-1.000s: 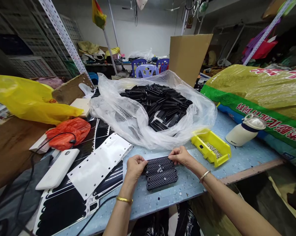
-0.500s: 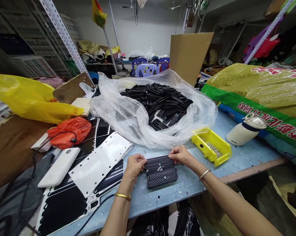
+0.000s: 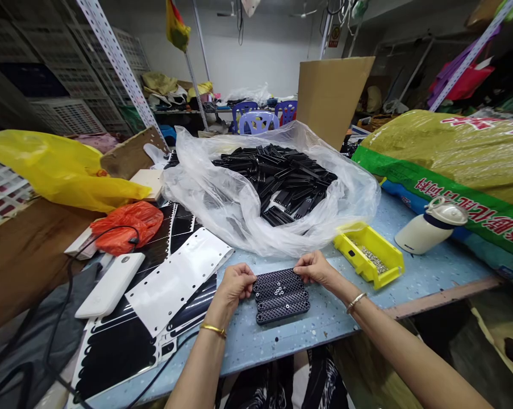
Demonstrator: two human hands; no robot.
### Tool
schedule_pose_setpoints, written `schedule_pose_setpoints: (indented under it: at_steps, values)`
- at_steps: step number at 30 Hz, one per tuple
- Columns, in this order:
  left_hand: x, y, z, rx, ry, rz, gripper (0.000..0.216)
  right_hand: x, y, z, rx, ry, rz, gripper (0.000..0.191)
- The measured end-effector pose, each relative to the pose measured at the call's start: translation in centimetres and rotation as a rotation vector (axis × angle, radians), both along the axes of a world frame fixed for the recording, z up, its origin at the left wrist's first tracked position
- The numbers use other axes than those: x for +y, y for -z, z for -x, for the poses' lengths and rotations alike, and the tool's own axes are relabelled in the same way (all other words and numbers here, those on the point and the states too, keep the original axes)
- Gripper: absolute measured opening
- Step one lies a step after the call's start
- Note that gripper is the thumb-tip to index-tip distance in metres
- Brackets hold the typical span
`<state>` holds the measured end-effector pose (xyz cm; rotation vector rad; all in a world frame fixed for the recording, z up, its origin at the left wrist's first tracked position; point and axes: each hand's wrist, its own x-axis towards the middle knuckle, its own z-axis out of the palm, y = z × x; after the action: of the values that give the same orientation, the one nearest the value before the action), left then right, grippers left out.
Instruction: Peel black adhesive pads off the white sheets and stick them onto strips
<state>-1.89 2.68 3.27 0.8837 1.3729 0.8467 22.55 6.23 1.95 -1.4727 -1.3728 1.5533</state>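
While we look down over the worktop (image 3: 337, 318), the fingers of our left hand (image 3: 236, 282) are pinched together on the left end of the farthest strip (image 3: 268, 279) in a small group of black latticed strips (image 3: 283, 314). The fingers of our right hand (image 3: 318, 268) are clamped on the other end of it. We see the strips lying side by side, long edges together, on the blue speckled surface just in front of us. Small pale rings (image 3: 279, 291) (too tiny for us to name surely) sit in a cluster near their middle.

To our right is a yellow bin (image 3: 353, 262) with a heap of small metal pieces (image 3: 372, 258) inside, and beyond it a cream bottle (image 3: 422, 233) stands beside a big green and yellow sack (image 3: 447, 153). Straight ahead of us, a clear plastic bag (image 3: 222, 196) lies open around a pile of black pieces (image 3: 277, 176). To our left we have a punched white sheet (image 3: 179, 278) and, farther over, a flat white device (image 3: 110, 286).
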Motion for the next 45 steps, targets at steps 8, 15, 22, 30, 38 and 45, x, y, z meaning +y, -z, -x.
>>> schedule_pose_setpoints:
  at_steps: [8, 15, 22, 30, 38, 45]
  values:
    - [-0.1, -0.1, -0.3, 0.09, 0.007, -0.035, 0.013, -0.1, -0.1, 0.1, -0.012, -0.005, -0.004, 0.018]
    - [-1.8, 0.5, 0.2, 0.259, -0.104, -0.103, 0.017, -0.5, 0.0, -0.5, -0.124, 0.025, -0.107, 0.02]
    - [-4.1, 2.1, -0.3, 0.515, -0.192, -0.307, 0.028, -2.1, -1.2, 2.0, -0.398, -0.095, -0.351, 0.005]
    - [-5.2, 2.1, -0.8, 0.478, -0.166, -0.346, 0.024, -2.1, -2.5, 4.8, -0.627, -0.234, -0.36, 0.002]
    - [-5.0, 1.8, -1.3, 0.464, -0.177, -0.311, 0.022, -1.0, -1.4, 2.3, -0.49, -0.107, -0.284, 0.011]
    - [-4.6, 2.5, -0.9, 0.331, -0.172, -0.234, 0.02, -0.6, -1.3, -0.3, -0.308, -0.066, -0.139, 0.017]
